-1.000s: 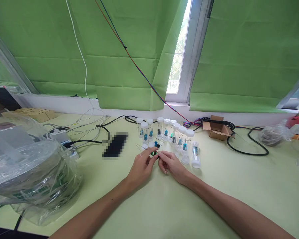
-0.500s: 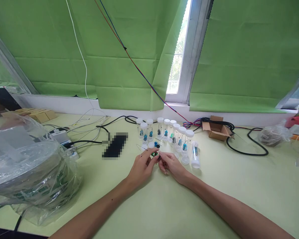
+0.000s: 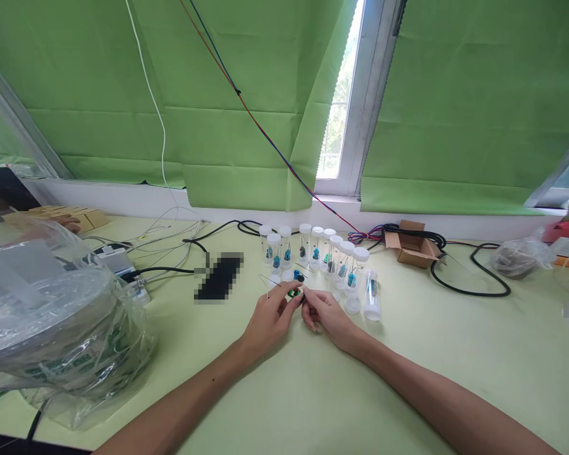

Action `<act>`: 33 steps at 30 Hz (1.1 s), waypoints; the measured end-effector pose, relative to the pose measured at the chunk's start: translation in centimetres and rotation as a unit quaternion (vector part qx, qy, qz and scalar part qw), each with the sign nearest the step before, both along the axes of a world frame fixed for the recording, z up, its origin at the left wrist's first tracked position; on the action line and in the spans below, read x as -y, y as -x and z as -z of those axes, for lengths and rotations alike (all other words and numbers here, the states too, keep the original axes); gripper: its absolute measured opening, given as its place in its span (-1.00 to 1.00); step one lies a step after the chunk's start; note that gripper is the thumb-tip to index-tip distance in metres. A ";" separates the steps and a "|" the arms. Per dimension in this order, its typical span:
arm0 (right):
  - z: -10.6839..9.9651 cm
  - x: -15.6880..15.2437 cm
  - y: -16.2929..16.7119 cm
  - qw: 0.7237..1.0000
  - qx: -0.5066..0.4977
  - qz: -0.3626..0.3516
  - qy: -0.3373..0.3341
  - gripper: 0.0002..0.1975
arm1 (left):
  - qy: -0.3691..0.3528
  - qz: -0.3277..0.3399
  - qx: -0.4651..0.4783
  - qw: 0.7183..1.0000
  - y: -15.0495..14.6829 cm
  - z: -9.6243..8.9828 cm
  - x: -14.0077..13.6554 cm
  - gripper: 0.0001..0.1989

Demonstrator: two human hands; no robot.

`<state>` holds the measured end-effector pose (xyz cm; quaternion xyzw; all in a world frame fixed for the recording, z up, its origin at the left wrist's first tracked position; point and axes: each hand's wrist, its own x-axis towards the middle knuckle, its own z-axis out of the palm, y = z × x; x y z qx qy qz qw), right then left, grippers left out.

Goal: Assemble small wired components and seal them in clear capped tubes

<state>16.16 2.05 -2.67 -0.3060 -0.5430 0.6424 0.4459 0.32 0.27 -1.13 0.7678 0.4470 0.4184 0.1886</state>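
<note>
My left hand (image 3: 274, 313) and my right hand (image 3: 329, 316) meet at the middle of the table, fingertips close together. Between the left thumb and fingers is a small green-and-black part (image 3: 294, 292), partly hidden. The right thumb and index finger are pinched against its dark end; what exactly they grip is too small to make out. Just beyond the fingertips lie a blue piece (image 3: 296, 274) and a round black piece (image 3: 300, 279). Several clear tubes with white caps (image 3: 316, 248) stand behind, with blue, green or dark parts on thin wires inside. Another tube (image 3: 372, 296) is beside my right hand.
Plastic wrap covers a large round reel (image 3: 61, 316) at left. A pixelated black object (image 3: 219, 277) lies near cables. An open cardboard box (image 3: 412, 246) and a black cable (image 3: 478, 294) are at right. A co-worker's hand (image 3: 69, 223) is by the yellow boxes (image 3: 92, 218).
My hands have hardly moved; the right fingertips shift very slightly at the dark part. At far left, the co-worker's hand has moved right onto the yellow boxes.
</note>
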 end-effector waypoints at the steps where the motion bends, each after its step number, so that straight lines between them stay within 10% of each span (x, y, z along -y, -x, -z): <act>1: 0.0 0.0 0.0 1.000 -0.003 0.000 0.000 -0.50 | 0.000 -0.002 0.000 1.000 0.0 0.0 0.0 -0.71; 33: -0.5 0.3 0.1 0.999 0.031 0.002 -0.013 -0.37 | 0.003 0.010 -0.004 1.000 0.0 -0.3 0.1 -0.70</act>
